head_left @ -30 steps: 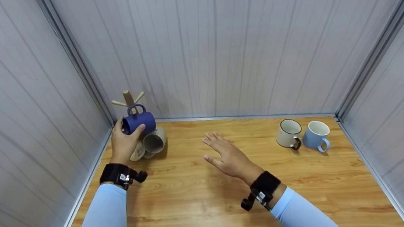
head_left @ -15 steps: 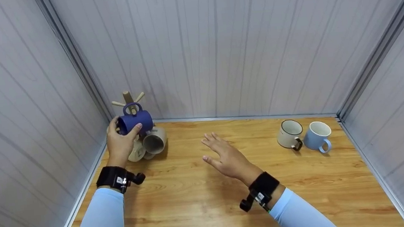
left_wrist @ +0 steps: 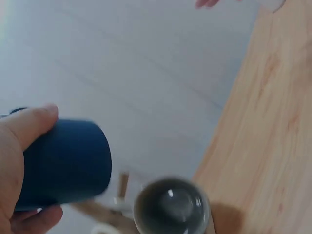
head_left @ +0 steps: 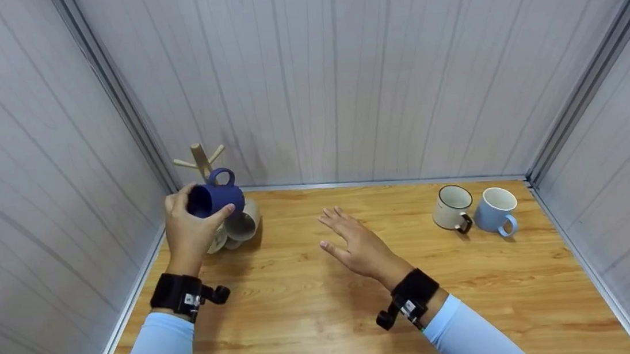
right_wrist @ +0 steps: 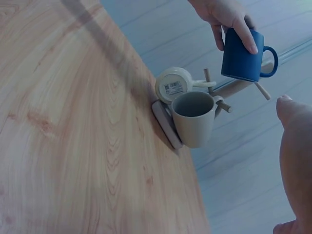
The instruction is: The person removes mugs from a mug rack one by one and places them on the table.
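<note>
My left hand point(head_left: 190, 229) grips a dark blue mug point(head_left: 226, 199) round its body, thumb on the near side. The mug lies sideways in the air, its handle pointing up and its mouth to the left. Just behind it stands a wooden mug tree point(head_left: 199, 156) with bare upper pegs. On lower pegs hang a grey-beige mug point(right_wrist: 196, 127) and a cream mug point(right_wrist: 171, 87) with a label on its base; the blue mug partly covers them in the head view. Over the middle of the table, my right hand point(head_left: 359, 248) is held with fingers straight, touching nothing.
At the right of the wooden table point(head_left: 306, 328), a white mug with a black rim point(head_left: 450, 210) stands upright beside a light blue mug point(head_left: 493, 213). Panelled walls point(head_left: 312, 85) enclose the back and both sides.
The left hand first shifts slightly left with the blue mug, then brings it down and a little right, turning its mouth more towards me. The right hand stays nearly still.
</note>
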A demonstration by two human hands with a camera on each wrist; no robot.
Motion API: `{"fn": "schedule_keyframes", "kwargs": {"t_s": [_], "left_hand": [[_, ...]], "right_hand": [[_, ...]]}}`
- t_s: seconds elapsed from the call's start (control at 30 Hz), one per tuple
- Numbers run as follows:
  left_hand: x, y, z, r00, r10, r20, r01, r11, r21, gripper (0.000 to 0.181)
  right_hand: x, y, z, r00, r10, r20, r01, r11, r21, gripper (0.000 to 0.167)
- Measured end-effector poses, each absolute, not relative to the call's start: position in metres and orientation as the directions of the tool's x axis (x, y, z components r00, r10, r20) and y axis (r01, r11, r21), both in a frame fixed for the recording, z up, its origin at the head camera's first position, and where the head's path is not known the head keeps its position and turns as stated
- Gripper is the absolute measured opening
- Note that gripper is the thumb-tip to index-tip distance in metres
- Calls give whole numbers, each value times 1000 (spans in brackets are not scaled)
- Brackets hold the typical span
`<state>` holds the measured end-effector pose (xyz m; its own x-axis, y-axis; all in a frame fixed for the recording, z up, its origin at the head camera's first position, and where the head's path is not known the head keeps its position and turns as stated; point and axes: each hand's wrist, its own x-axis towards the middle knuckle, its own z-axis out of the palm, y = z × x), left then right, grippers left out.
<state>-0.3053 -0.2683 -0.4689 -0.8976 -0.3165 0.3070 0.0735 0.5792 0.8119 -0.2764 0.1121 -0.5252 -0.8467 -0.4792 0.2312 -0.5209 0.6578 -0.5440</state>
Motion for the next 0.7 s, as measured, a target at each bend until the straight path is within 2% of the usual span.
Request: {"fn": "schedule_keyframes", "kwargs": {"t_s": [0.13, 0.37, 0.5, 0.7], "left_hand": [[-297, -247, -460, -896, -272, 350, 107, 635, 765, 98], [-297, -207, -455, -911, -107, 397, 204, 721, 662, 94], [-298, -184, -458, -918, 1, 396, 260, 755, 602, 90], [-296, -146, -468, -907, 203, 368, 387, 745, 544, 88]], "right_hand": [[-277, 115, -518, -880, -398, 258, -472, 678, -564, 70], [-278, 124, -513, -905, -311, 291, -426, 645, -635, 66], [-278, 127, -515, -921, -271, 281, -390, 627, -674, 64], [-282, 130, -519, -959, -135, 249, -278, 620, -734, 58]]}}
